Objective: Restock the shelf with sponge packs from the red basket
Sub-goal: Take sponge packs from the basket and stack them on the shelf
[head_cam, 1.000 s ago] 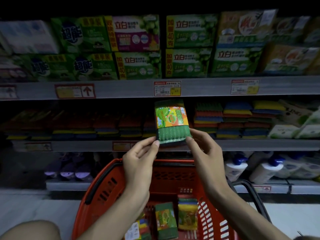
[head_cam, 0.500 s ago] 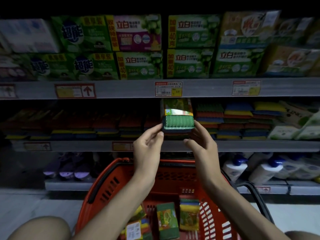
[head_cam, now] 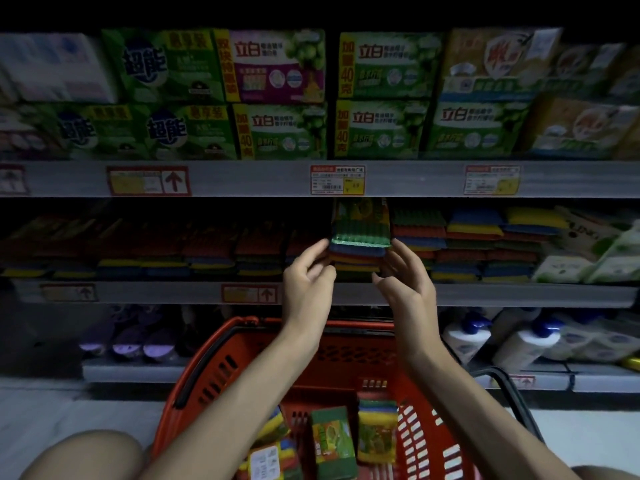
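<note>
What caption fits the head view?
Left hand and right hand touch a green sponge pack on the middle shelf above the red basket.

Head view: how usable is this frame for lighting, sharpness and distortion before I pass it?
Head view, lighting: dim, top edge black, the left sponge stacks lost in shadow; the left hand, right hand and sponge pack read clearly. Head view, sharpness: the far-right boxes are smeared, centre labels legible. Head view, distortion: mild wide-angle stretch toward the corners; no glare.
</note>
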### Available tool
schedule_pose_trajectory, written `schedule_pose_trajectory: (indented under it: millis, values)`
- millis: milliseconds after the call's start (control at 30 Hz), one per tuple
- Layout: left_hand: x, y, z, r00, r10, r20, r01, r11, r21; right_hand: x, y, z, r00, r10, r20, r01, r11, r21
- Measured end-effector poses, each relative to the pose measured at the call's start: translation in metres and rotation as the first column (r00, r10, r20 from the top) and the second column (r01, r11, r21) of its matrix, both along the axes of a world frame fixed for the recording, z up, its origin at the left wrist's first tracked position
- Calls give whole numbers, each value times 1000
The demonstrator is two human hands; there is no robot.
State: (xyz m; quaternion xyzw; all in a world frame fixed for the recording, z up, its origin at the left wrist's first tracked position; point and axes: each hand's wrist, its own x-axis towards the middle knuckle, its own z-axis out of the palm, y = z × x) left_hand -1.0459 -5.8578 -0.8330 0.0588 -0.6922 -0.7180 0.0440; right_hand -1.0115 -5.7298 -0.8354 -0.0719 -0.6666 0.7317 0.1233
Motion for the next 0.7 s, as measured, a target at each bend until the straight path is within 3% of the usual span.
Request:
schedule_pose_trajectory:
  millis: [700]
  values:
    - [-17,9,-5,1000,-29,-9,30,999,18,-12,2,2,1000,-2,-16,1,1000,-31]
